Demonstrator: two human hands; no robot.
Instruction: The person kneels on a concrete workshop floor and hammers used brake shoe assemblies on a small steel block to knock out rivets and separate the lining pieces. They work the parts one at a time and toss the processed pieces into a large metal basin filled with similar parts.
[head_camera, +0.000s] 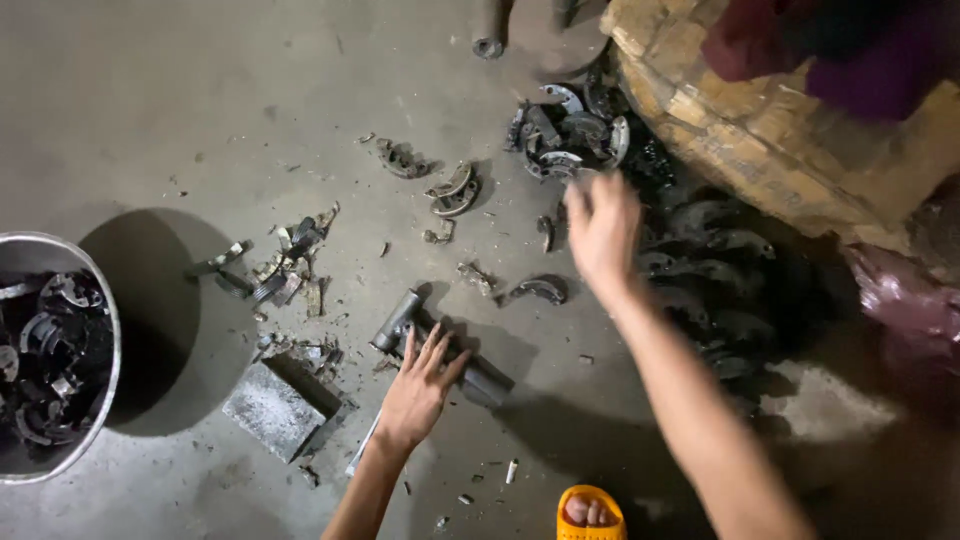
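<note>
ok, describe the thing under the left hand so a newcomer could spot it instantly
Start at the round metal bucket of curved parts at the left edge, then move right past the grey rectangular block on the concrete floor. The left hand rests on a grey metal cylinder lying diagonally. It is the only long, straight tube among small curved scraps.

A workshop: dusty concrete floor (200, 100) strewn with worn brake shoes (570, 135).

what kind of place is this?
Likely a scrap-sorting or repair workshop floor: bare concrete floor, a pile of curved brake-shoe-like metal parts, a metal bucket holding more, and a hammer under the left hand.
</note>
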